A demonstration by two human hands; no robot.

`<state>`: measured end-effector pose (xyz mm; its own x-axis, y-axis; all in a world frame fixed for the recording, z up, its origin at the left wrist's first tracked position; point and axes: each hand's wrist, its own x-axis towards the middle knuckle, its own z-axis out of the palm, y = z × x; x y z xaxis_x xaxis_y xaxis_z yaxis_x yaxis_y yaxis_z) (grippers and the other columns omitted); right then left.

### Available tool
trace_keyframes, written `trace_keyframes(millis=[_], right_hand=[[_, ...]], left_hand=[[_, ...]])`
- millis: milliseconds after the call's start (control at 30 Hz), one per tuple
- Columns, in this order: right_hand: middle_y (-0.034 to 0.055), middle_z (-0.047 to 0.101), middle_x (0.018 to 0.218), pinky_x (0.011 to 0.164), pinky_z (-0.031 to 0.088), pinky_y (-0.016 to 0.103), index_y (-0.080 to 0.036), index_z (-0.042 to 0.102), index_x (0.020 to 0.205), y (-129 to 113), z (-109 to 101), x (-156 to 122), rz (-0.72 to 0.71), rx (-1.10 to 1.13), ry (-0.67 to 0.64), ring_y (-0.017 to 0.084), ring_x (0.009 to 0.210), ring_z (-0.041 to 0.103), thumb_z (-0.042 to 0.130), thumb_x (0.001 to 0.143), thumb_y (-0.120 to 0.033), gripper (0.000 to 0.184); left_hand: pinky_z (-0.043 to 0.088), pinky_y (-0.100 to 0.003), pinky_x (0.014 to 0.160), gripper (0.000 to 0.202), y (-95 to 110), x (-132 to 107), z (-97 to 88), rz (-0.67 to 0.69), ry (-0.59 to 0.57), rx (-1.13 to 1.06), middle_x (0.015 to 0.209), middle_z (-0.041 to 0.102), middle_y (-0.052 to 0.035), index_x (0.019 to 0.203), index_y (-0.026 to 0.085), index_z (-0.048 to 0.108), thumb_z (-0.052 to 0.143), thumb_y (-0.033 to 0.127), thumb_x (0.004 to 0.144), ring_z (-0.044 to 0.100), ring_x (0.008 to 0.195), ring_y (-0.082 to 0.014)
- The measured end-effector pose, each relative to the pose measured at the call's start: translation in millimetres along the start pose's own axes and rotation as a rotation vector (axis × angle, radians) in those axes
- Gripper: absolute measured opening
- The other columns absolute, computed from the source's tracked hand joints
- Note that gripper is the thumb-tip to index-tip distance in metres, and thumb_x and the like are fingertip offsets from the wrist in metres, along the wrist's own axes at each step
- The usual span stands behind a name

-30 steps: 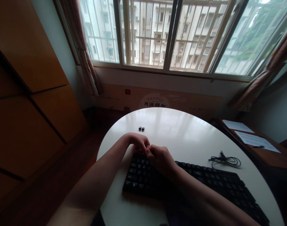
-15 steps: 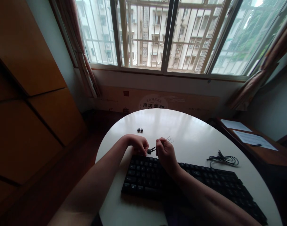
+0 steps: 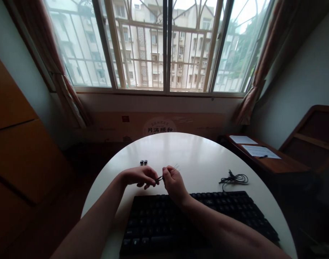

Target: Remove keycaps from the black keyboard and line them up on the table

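Note:
Over the far edge of the black keyboard (image 3: 159,223), my two hands meet close together. My right hand (image 3: 175,181) is closed around a keycap puller (image 3: 161,178); its dark prongs point left, and thin wires stick out past the far side of the fist. At the prong tips, my left hand (image 3: 144,177) pinches a small black piece, seemingly a keycap (image 3: 157,182), between thumb and forefinger, the other fingers loosely curled. Most of the puller's body is hidden in my right hand. Two small black keycaps (image 3: 143,162) sit side by side on the table beyond my left hand.
The round white table (image 3: 196,154) carries a coiled black cable (image 3: 234,178) behind the keyboard's right part. A wooden side table (image 3: 274,167) with paper sheets (image 3: 261,151) and a pen stands at the right. A barred window and cardboard panel (image 3: 113,126) are ahead.
The view has swung right and up, so everything sits further left and lower. My left hand has loosened from a tight fist, its fingers now showing at the prong tips.

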<state>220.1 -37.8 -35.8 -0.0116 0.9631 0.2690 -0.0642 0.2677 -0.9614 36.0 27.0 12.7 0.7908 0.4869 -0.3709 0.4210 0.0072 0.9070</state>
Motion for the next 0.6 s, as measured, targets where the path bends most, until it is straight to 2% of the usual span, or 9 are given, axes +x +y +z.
trace_keyframes(millis=[167,300,367,433,600], right_hand=[[-0.0053,0.040,0.049,0.047,0.031,0.022,-0.020,0.047,0.066,0.1,1.2,2.8,-0.012,-0.036,0.039,0.010,0.047,0.038,0.047,0.092,-0.049,0.039],[-0.0044,0.041,0.051,0.047,0.031,0.022,-0.020,0.050,0.067,3.7,1.7,6.6,-0.024,-0.019,0.091,0.011,0.049,0.039,0.047,0.091,-0.050,0.039],[-0.0043,0.041,0.052,0.047,0.031,0.023,-0.020,0.050,0.068,5.2,2.5,8.4,-0.031,-0.011,0.109,0.011,0.050,0.038,0.046,0.091,-0.051,0.039],[-0.0043,0.040,0.053,0.047,0.031,0.023,-0.020,0.048,0.069,5.3,3.4,8.9,-0.039,-0.013,0.104,0.011,0.050,0.037,0.045,0.091,-0.051,0.038],[-0.0053,0.036,0.055,0.048,0.029,0.022,-0.020,0.042,0.067,-0.3,3.8,4.2,-0.040,-0.033,0.022,0.010,0.051,0.032,0.046,0.091,-0.047,0.037]], left_hand=[[0.028,-0.017,0.039,0.036,2.0,-1.8,-0.4,-0.014,0.051,-0.021,0.077,0.066,-0.0022,0.097,0.017,0.074,0.080,0.040,0.070,0.049,0.051,-0.0066],[0.030,-0.020,0.041,0.041,2.3,-9.9,-4.4,0.037,0.174,-0.034,0.085,0.067,-0.0047,0.103,0.019,0.074,0.076,0.046,0.073,0.044,0.051,-0.0063],[0.032,-0.021,0.043,0.042,0.2,-11.5,-7.4,0.063,0.293,-0.050,0.088,0.068,-0.0059,0.103,0.018,0.074,0.074,0.050,0.074,0.045,0.053,-0.0076],[0.034,-0.021,0.044,0.045,-2.6,-9.7,-10.1,0.111,0.459,-0.084,0.089,0.067,-0.0064,0.102,0.018,0.072,0.072,0.053,0.075,0.048,0.056,-0.0094],[0.037,-0.022,0.045,0.049,-8.3,3.6,-16.6,0.317,0.911,-0.184,0.066,0.054,0.0006,0.091,0.015,0.065,0.062,0.062,0.078,0.046,0.052,-0.0106]])
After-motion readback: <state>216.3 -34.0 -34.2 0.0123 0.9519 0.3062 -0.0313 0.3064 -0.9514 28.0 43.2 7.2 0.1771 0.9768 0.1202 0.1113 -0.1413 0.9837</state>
